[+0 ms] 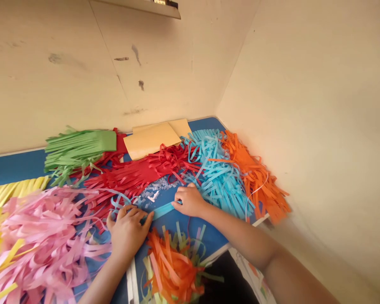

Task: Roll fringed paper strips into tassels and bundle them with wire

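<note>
A narrow light-blue paper strip (163,210) lies between my hands, just above the blue tabletop (209,236). My left hand (128,228) has its fingers curled down, with thumb and index finger closed at the strip's left end. At the right end, my right hand (190,200) pinches the same strip, its fingers folded. Thin curled blue strips (120,198) show just behind my left hand. Close in front of both hands is an orange paper fringe bundle (174,264) mixed with pale green and pink strips. My fingers partly hide the strip's ends.
Pink fringe (47,245) and yellow fringe (17,190) spread on the left. Green fringe (82,147), red fringe (142,171) and yellow-orange paper sheets (152,139) lie behind. Light-blue fringe (221,177) and orange fringe (256,177) border the right wall. White paper scraps (156,190) are scattered centrally.
</note>
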Demonstrator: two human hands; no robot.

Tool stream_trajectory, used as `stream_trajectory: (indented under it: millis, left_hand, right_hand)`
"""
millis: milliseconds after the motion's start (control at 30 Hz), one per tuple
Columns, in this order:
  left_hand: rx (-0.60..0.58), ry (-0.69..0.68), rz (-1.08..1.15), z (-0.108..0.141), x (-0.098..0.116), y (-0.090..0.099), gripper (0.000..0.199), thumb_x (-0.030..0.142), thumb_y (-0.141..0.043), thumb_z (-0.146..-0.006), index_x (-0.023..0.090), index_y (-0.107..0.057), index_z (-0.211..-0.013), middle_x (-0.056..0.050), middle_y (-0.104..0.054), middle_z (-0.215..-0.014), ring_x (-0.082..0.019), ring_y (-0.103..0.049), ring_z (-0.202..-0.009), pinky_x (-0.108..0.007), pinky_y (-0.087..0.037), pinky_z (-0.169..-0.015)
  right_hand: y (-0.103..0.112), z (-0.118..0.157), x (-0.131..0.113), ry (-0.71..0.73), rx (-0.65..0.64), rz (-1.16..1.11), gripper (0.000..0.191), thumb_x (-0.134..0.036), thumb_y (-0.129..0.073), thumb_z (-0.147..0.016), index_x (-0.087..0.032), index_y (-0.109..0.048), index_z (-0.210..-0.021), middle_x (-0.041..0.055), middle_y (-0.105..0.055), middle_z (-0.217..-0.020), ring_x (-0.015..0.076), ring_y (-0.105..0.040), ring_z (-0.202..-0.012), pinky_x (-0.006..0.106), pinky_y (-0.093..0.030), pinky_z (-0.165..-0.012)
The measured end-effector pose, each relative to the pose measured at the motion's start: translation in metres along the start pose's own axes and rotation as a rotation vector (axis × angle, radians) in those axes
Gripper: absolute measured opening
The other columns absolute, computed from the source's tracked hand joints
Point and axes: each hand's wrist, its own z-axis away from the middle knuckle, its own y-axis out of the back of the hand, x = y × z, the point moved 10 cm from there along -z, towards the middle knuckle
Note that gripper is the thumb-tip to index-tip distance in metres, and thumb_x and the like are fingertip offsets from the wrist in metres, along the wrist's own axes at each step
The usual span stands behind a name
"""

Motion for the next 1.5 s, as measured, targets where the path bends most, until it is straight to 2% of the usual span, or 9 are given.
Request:
stream_trajectory:
  millis: [133,267,433,567,667,767,1033,1200,1500]
  left_hand:
    - [0.108,-0.110,-0.140,0.005,0.015,0.012,0.024,0.036,-0.051,-0.092,0.025,-0.072,-0.087,-0.008,-0.073,-0.096,-0.031,-0.059,-0.104,-0.065,-0.014,-0.110]
    - [0.106,-0.348,-0.143,0.013,0.039,0.013,0.031,0.015,-0.047,-0.089,0.031,-0.072,-0.094,-0.002,-0.074,-0.098,-0.029,-0.060,-0.107,-0.061,-0.013,-0.113]
    - [0.094,-0.398,-0.130,0.014,0.051,0.012,0.023,0.029,-0.050,-0.090,0.025,-0.072,-0.094,-0.005,-0.073,-0.095,-0.031,-0.061,-0.107,-0.059,-0.018,-0.113]
    - [0.061,-0.371,-0.161,0.011,0.054,0.006,0.027,0.026,-0.045,-0.093,0.024,-0.072,-0.092,-0.005,-0.073,-0.092,-0.030,-0.061,-0.108,-0.057,-0.022,-0.111]
    - [0.047,-0.399,-0.162,0.013,0.048,0.000,0.029,0.025,-0.043,-0.094,0.026,-0.072,-0.093,-0.003,-0.074,-0.091,-0.029,-0.062,-0.107,-0.053,-0.028,-0.108]
    - [0.049,-0.440,-0.142,0.021,0.033,-0.010,0.029,0.026,-0.044,-0.093,0.029,-0.072,-0.100,-0.001,-0.075,-0.094,-0.027,-0.062,-0.104,-0.049,-0.033,-0.103]
    - [0.098,-0.324,0.163,0.020,-0.009,-0.011,0.038,0.050,-0.044,-0.095,0.031,-0.076,-0.085,0.001,-0.077,-0.087,-0.022,-0.065,-0.089,-0.039,-0.039,-0.085]
    - [0.117,-0.201,0.123,0.011,-0.006,0.000,0.038,0.051,-0.049,-0.092,0.027,-0.073,-0.075,-0.002,-0.075,-0.084,-0.024,-0.065,-0.087,-0.040,-0.036,-0.084]
    - [0.047,-0.210,-0.044,0.004,0.008,-0.003,0.028,0.041,-0.054,-0.091,0.025,-0.069,-0.072,-0.003,-0.072,-0.083,-0.027,-0.061,-0.086,-0.044,-0.033,-0.083]
  right_hand:
    - [0.017,0.006,-0.001,-0.012,0.090,0.050,0.016,-0.036,-0.067,-0.088,-0.020,-0.068,-0.092,0.0047,-0.069,-0.097,0.0198,-0.057,-0.090,0.036,-0.029,-0.084]
    - [0.017,0.021,-0.037,0.327,0.088,0.155,0.018,-0.038,-0.057,-0.096,-0.023,-0.067,-0.097,0.0052,-0.070,-0.102,0.0225,-0.053,-0.099,0.046,-0.024,-0.095]
    - [0.004,0.017,-0.041,0.377,0.026,0.225,0.027,-0.024,-0.044,-0.101,-0.021,-0.069,-0.091,0.0047,-0.070,-0.093,0.0196,-0.054,-0.091,0.044,-0.026,-0.093]
    - [0.011,0.011,-0.042,0.290,0.032,0.196,0.019,-0.030,-0.054,-0.095,-0.020,-0.069,-0.088,0.0043,-0.069,-0.090,0.0209,-0.053,-0.089,0.044,-0.028,-0.089]
    - [0.015,0.018,-0.058,0.382,0.108,0.244,0.021,-0.037,-0.058,-0.092,-0.019,-0.067,-0.098,0.0060,-0.069,-0.097,0.0239,-0.052,-0.096,0.044,-0.028,-0.088]
    - [0.008,0.023,-0.056,0.459,0.134,0.271,0.023,-0.026,-0.048,-0.100,-0.020,-0.068,-0.090,0.0035,-0.070,-0.091,0.0206,-0.052,-0.090,0.041,-0.027,-0.083]
    - [0.013,0.019,0.017,0.220,0.062,-0.075,0.012,-0.035,-0.074,-0.086,-0.025,-0.076,-0.079,-0.0017,-0.072,-0.087,0.0160,-0.054,-0.088,0.035,-0.024,-0.081]
    - [0.018,0.014,0.020,0.120,-0.014,-0.127,0.016,-0.034,-0.073,-0.087,-0.021,-0.075,-0.078,0.0004,-0.072,-0.087,0.0164,-0.054,-0.087,0.033,-0.026,-0.079]
    - [0.017,0.002,0.017,-0.019,-0.082,-0.005,0.013,-0.030,-0.073,-0.082,-0.018,-0.069,-0.078,0.0030,-0.069,-0.088,0.0202,-0.053,-0.088,0.033,-0.028,-0.075]
